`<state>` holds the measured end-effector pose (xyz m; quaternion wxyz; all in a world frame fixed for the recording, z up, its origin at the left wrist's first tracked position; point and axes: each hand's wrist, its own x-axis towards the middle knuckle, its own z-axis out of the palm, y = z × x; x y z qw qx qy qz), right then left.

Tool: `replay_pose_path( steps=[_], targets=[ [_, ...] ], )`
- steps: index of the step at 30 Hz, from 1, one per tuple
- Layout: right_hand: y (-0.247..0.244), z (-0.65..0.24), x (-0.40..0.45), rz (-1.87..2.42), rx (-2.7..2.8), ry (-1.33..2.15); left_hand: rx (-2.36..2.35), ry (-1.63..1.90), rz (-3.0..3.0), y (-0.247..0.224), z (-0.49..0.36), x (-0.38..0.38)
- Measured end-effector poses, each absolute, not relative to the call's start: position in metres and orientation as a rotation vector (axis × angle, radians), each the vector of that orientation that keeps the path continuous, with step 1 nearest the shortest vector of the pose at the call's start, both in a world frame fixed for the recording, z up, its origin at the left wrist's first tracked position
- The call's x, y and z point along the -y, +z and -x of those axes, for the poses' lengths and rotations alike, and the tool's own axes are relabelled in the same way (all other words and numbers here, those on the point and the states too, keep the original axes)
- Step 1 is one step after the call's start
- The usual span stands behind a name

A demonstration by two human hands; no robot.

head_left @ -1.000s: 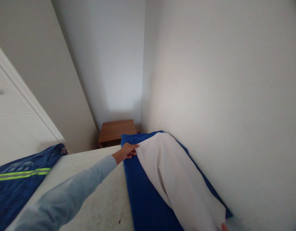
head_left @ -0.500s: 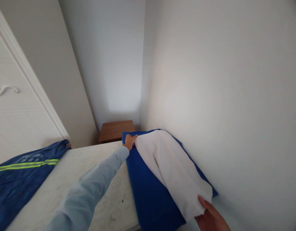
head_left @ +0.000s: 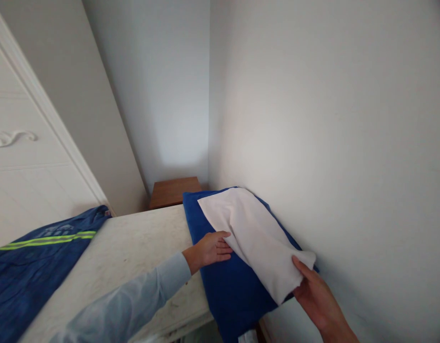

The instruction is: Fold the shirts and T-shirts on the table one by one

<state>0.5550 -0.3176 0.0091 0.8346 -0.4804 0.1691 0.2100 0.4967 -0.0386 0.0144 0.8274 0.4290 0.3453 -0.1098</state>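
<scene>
A white cloth (head_left: 255, 233) lies over a dark blue cloth (head_left: 223, 286) at the right end of the white tabletop (head_left: 134, 243), beside the wall. My left hand (head_left: 213, 248) rests at the white cloth's left edge, over the blue cloth, fingers extended and slightly apart, gripping nothing. At the near right corner of the white cloth, my right hand (head_left: 311, 286) pinches the fabric, thumb on top and the other fingers partly hidden beneath. That corner is lifted a little, and the cloth has soft folds along its middle.
A dark blue garment with a yellow-green stripe (head_left: 51, 240) lies on the table's left side. Behind the table stands a brown wooden surface (head_left: 175, 190) in the corner. A white panelled door (head_left: 30, 152) is at the left, and a wall (head_left: 330, 143) rises along the right.
My left hand has let go of the white cloth's far left corner and moved nearer along its edge. My right hand, still pinching the cloth, has moved slightly up and away.
</scene>
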Motion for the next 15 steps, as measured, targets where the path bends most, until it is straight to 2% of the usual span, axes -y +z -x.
replay_pose_path(
  steps=[7, 15],
  targets=[
    [0.033, -0.561, 0.308, 1.057, -0.286, 0.394, -0.662, -0.357, -0.824, 0.016, -0.493, 0.092],
    [0.036, -0.575, 0.306, 1.066, -0.229, 0.327, -0.668, -0.123, -0.529, 0.011, -0.491, 0.140]
  ],
)
